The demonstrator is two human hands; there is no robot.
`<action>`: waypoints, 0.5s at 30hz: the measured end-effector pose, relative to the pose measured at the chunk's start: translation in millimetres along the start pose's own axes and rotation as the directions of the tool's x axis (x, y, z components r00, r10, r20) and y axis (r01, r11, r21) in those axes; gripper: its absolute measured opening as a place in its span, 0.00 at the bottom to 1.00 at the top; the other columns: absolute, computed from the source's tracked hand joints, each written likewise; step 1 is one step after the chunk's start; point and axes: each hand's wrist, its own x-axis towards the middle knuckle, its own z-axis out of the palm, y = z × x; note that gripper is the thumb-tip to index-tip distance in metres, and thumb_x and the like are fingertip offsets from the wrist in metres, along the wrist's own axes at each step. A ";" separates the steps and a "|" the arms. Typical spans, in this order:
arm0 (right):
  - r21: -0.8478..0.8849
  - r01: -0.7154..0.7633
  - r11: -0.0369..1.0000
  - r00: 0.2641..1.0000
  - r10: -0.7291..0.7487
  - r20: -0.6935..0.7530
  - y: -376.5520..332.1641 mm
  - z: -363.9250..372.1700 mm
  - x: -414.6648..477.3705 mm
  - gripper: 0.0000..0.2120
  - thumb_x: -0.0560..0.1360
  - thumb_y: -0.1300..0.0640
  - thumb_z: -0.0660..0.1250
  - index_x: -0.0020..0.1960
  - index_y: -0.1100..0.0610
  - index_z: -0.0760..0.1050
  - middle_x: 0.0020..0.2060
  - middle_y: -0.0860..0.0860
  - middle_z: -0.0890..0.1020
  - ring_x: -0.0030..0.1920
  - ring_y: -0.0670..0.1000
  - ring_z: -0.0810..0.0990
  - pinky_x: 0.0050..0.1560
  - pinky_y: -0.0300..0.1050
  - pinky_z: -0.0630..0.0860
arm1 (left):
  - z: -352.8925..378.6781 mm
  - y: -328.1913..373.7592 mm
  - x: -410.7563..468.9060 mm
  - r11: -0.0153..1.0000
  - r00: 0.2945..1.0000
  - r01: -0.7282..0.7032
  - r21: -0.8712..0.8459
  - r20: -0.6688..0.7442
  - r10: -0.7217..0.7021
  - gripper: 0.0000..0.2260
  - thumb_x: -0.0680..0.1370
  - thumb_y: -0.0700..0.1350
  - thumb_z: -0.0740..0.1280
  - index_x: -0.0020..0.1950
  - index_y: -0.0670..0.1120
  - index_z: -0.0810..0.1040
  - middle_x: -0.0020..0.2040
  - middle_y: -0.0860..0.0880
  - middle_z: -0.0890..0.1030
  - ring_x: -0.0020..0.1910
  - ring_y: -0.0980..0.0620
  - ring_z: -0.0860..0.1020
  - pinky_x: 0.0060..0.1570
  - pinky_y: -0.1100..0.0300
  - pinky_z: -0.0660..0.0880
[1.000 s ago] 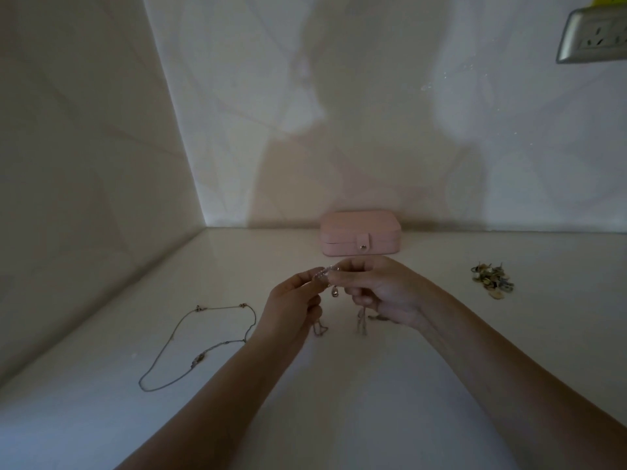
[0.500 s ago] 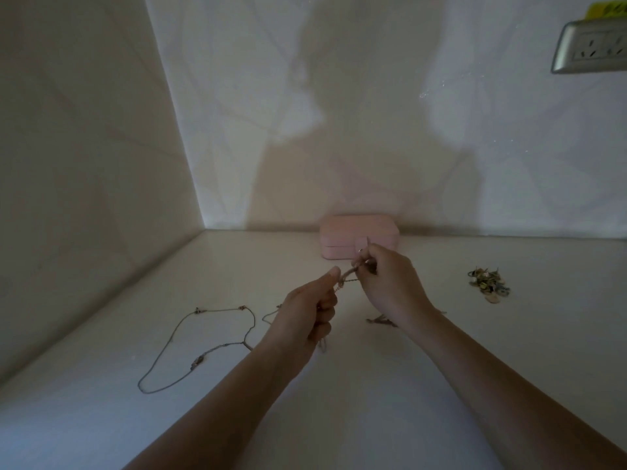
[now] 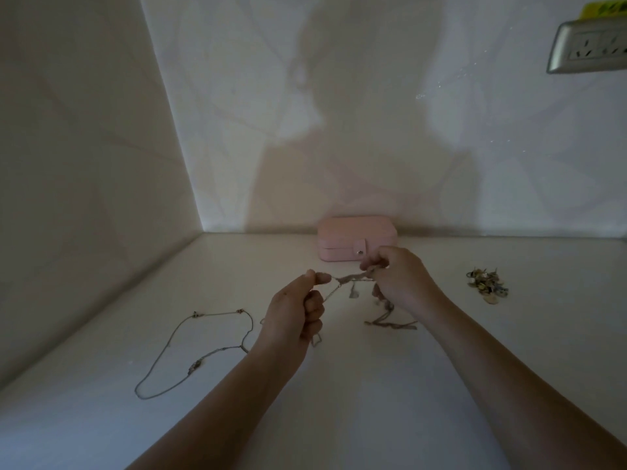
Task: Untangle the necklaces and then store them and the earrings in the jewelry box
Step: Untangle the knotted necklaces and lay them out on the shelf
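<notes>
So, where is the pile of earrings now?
In the head view, the earrings lie on the counter at the right, apart from the right hand and right of the pink box.

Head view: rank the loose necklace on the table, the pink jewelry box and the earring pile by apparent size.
1. loose necklace, by the span of its loop, though it lies nearer the camera
2. pink jewelry box
3. earring pile, clearly smallest

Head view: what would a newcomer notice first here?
At centre, the left hand and right hand each pinch a tangled chain stretched between them. Behind them sits a closed pink jewelry box. A loose necklace lies at left, an earring pile at right.
</notes>
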 end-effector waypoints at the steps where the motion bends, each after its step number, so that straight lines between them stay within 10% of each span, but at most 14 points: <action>1: 0.148 -0.075 0.986 0.997 0.069 0.045 -1.3 -1.1 0.4 0.11 0.77 0.68 0.59 0.43 0.57 0.77 0.41 0.54 0.79 0.32 0.49 0.77 0.35 0.39 0.73 | 0.8 -0.1 -0.8 1.000 1.000 -0.010 0.010 0.013 0.010 0.12 0.83 0.45 0.56 0.49 0.43 0.78 0.25 0.54 0.60 0.23 0.58 0.56 0.20 0.67 0.54; 6: 0.264 -0.004 0.965 0.990 -0.032 0.134 -4.4 -8.1 -0.5 0.08 0.76 0.66 0.65 0.41 0.57 0.79 0.35 0.51 0.79 0.35 0.46 0.76 0.36 0.36 0.69 | 2.6 0.6 -4.0 0.999 0.997 -0.037 -0.038 0.064 0.039 0.15 0.83 0.42 0.54 0.59 0.48 0.79 0.25 0.54 0.56 0.22 0.59 0.54 0.21 0.67 0.51; 9: 0.467 -0.118 0.876 0.883 -0.123 0.453 -7.1 -15.4 -4.8 0.05 0.75 0.67 0.67 0.42 0.60 0.79 0.32 0.52 0.79 0.33 0.47 0.78 0.45 0.41 0.76 | -1.1 3.9 -4.1 0.996 0.996 -0.029 -0.081 0.079 0.035 0.15 0.83 0.43 0.54 0.59 0.48 0.80 0.25 0.55 0.55 0.22 0.58 0.53 0.22 0.66 0.50; 15: 0.343 -0.181 0.922 0.799 -0.065 0.597 -7.8 -11.7 -9.4 0.11 0.70 0.74 0.68 0.42 0.59 0.74 0.35 0.53 0.78 0.33 0.46 0.76 0.37 0.37 0.74 | -3.5 8.2 -6.3 0.993 0.985 -0.024 -0.114 0.164 0.043 0.10 0.81 0.46 0.57 0.55 0.47 0.77 0.24 0.55 0.56 0.21 0.58 0.53 0.22 0.65 0.51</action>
